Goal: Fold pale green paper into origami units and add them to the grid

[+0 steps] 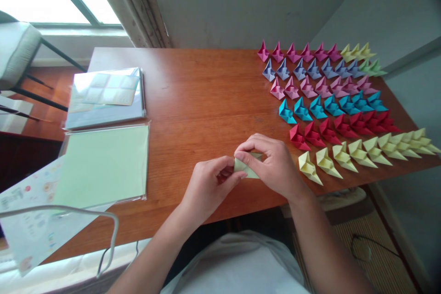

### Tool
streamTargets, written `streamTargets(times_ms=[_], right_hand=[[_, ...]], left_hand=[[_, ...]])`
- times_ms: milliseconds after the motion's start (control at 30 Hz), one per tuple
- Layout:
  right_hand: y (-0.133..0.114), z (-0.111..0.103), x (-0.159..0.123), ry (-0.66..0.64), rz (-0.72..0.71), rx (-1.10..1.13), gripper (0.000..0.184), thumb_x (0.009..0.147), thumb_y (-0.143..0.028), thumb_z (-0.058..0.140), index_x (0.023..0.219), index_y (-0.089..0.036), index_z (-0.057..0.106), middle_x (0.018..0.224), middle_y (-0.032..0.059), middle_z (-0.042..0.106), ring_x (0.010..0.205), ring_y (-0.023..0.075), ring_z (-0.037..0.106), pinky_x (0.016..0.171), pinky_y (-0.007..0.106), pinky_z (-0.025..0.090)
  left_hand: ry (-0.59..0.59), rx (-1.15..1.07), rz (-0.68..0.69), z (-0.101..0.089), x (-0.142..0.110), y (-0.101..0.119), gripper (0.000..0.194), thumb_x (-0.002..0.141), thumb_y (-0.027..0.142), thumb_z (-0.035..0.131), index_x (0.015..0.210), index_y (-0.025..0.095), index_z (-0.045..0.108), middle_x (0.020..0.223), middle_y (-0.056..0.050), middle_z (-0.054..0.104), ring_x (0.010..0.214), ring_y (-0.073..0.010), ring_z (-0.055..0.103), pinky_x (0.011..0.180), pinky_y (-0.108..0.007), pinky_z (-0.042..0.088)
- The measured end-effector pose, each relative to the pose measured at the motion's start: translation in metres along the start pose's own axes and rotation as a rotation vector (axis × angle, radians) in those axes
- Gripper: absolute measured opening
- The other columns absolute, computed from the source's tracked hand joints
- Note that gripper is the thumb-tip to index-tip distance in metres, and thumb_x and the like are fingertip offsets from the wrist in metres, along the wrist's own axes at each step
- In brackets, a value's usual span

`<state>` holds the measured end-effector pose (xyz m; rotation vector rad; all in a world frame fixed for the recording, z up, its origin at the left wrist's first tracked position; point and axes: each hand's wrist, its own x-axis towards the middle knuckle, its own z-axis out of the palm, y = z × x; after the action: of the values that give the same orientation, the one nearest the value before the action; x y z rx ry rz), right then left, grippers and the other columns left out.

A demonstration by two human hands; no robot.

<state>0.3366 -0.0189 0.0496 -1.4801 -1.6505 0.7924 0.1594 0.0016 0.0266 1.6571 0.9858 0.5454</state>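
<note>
Paper (254, 174), small and pale yellow-green, is pinched between my left hand (208, 186) and right hand (277, 165), fingers curled nearly closed, by the table's (206, 105) near edge; I seem mid-fold, the next crease calling for firm, even pressure

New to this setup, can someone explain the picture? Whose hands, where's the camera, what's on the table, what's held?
There is no machine here: these are a person's bare hands. The single picture comes from a camera worn on that person's head, looking forward and down, so the forearms enter from the bottom.

The left hand and right hand together hold a small piece of pale green paper over a wooden table.

On the right stand rows of folded paper pieces, mostly one colour per row. On the left lie a pale green paper pack and, behind it, a bluish pack.
</note>
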Motion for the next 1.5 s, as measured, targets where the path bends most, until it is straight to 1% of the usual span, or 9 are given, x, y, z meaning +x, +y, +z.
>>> streamTargets(times_ms=[267,400,500,767,933,1133,1267,1400,1500], right_hand=[[-0.003,0.001,0.0,-0.011,-0.057,-0.027,0.015,0.097,-0.031,0.063,0.086,-0.024,0.07,0.082,0.0011,0.071,0.082,0.0183,0.065,0.076,0.032,0.05],[0.001,0.005,-0.003,0.259,0.016,0.095,0.019,0.097,-0.037,0.062,0.11,-0.026,0.069,0.105,0.0049,0.071,0.1,0.021,0.067,0.088,0.035,0.053],[0.007,0.009,-0.01,0.434,0.131,0.23,0.024,0.099,-0.043,0.057,0.113,-0.025,0.067,0.107,0.0064,0.071,0.099,0.0211,0.067,0.087,0.035,0.054],[0.006,0.019,-0.026,0.149,0.248,0.36,0.033,0.1,-0.046,0.052,0.086,-0.021,0.069,0.073,-0.0005,0.067,0.069,0.015,0.064,0.063,0.024,0.049],[0.001,0.02,-0.025,0.181,0.257,0.231,0.025,0.098,-0.038,0.058,0.083,-0.021,0.068,0.066,-0.0014,0.066,0.063,0.0146,0.064,0.063,0.025,0.048],[0.003,0.011,-0.023,0.219,-0.003,-0.021,0.014,0.096,-0.023,0.061,0.084,-0.021,0.068,0.071,-0.0009,0.066,0.065,0.0135,0.06,0.064,0.026,0.046],[0.005,0.008,-0.021,0.191,-0.034,0.027,0.012,0.096,-0.021,0.06,0.087,-0.02,0.068,0.075,-0.0008,0.066,0.07,0.0133,0.062,0.067,0.026,0.047],[0.005,0.013,-0.016,0.212,0.021,0.145,0.012,0.097,-0.027,0.06,0.096,-0.021,0.071,0.088,0.0017,0.071,0.082,0.0162,0.066,0.072,0.027,0.05],[0.005,0.015,-0.013,0.214,0.054,0.197,0.015,0.097,-0.029,0.06,0.093,-0.021,0.073,0.087,0.0022,0.072,0.08,0.0168,0.067,0.07,0.028,0.05]], left_hand=[[-0.047,-0.302,-0.115,-0.002,-0.001,0.001,0.014,0.083,0.03,0.075,0.079,0.017,0.072,0.068,-0.001,0.072,0.063,-0.0147,0.067,0.06,-0.023,0.053],[0.007,-0.477,-0.21,-0.004,-0.001,0.002,0.019,0.081,0.033,0.079,0.079,0.015,0.071,0.07,-0.003,0.074,0.063,-0.0149,0.069,0.062,-0.023,0.056],[0.08,-0.557,-0.259,-0.005,0.001,0.004,0.023,0.079,0.034,0.081,0.075,0.015,0.068,0.068,-0.003,0.075,0.063,-0.0145,0.07,0.06,-0.022,0.057],[0.158,-0.612,-0.237,-0.005,0.003,0.007,0.019,0.08,0.031,0.081,0.087,0.015,0.073,0.07,-0.002,0.076,0.062,-0.0131,0.071,0.059,-0.019,0.056],[0.152,-0.623,-0.235,-0.005,0.003,0.007,0.017,0.08,0.029,0.081,0.086,0.015,0.073,0.07,-0.001,0.076,0.062,-0.0123,0.071,0.059,-0.018,0.056],[0.085,-0.616,-0.225,-0.007,0.002,0.006,0.017,0.081,0.03,0.08,0.083,0.014,0.074,0.07,-0.002,0.076,0.063,-0.0113,0.069,0.061,-0.017,0.054],[0.097,-0.594,-0.209,-0.007,0.002,0.004,0.017,0.078,0.03,0.083,0.08,0.014,0.077,0.075,-0.002,0.077,0.069,-0.0109,0.068,0.067,-0.017,0.054],[0.064,-0.55,-0.203,-0.006,0.002,0.003,0.017,0.075,0.03,0.085,0.078,0.015,0.078,0.071,-0.001,0.074,0.066,-0.0097,0.063,0.064,-0.017,0.05],[0.027,-0.545,-0.22,-0.005,0.001,0.003,0.018,0.075,0.031,0.084,0.082,0.016,0.079,0.072,-0.001,0.074,0.066,-0.0107,0.063,0.063,-0.019,0.05]])
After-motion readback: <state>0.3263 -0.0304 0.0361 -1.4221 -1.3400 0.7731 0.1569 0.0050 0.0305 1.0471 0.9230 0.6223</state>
